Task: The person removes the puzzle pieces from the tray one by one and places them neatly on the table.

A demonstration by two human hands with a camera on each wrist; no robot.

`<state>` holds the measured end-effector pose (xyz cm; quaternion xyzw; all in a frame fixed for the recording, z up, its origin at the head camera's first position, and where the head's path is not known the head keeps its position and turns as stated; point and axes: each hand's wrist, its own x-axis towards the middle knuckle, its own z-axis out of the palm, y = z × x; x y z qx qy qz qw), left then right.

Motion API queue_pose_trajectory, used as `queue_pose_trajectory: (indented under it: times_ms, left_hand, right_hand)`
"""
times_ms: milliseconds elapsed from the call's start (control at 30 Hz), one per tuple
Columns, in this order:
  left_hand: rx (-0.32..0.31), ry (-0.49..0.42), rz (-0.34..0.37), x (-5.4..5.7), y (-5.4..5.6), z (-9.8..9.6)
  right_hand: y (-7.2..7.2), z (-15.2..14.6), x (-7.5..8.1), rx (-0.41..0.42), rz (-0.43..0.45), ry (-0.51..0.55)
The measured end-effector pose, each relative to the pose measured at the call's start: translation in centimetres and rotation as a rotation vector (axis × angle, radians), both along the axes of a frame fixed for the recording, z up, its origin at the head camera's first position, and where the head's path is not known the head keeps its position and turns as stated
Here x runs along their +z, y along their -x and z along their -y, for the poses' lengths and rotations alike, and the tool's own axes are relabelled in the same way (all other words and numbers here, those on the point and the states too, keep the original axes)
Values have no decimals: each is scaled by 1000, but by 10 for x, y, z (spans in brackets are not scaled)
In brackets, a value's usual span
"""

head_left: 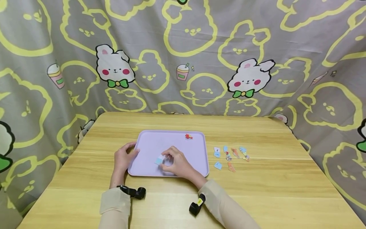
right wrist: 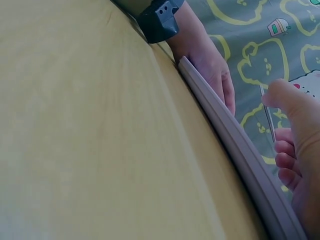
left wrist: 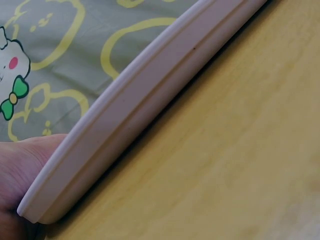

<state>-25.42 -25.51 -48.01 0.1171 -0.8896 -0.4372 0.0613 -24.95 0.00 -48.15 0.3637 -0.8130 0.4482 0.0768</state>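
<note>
Over the middle of the light purple tray [head_left: 148, 143], my right hand [head_left: 178, 162] pinches a thin light blue and white puzzle piece [head_left: 159, 160] between thumb and fingers. In the right wrist view this puzzle piece [right wrist: 268, 114] appears almost edge-on, above the tray rim. My left hand [head_left: 123, 159] holds the tray's left edge, with the thumb over the rim; its other fingers are mostly hidden. A small red puzzle piece [head_left: 188, 136] lies in the tray's far right corner.
Right of the tray, several loose puzzle pieces lie on the wooden table [head_left: 271, 181], among them a blue piece [head_left: 218, 165] and an orange piece [head_left: 231, 167]. A grey patterned curtain [head_left: 154, 38] hangs behind the table and at both sides.
</note>
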Motion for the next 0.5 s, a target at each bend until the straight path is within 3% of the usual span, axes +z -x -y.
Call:
queue_pose_trajectory:
  times_ms: [500]
  left_hand:
    - [-4,20,-39,-2,0,0]
  right_hand:
    - [5,-24,-1,5,-37,6]
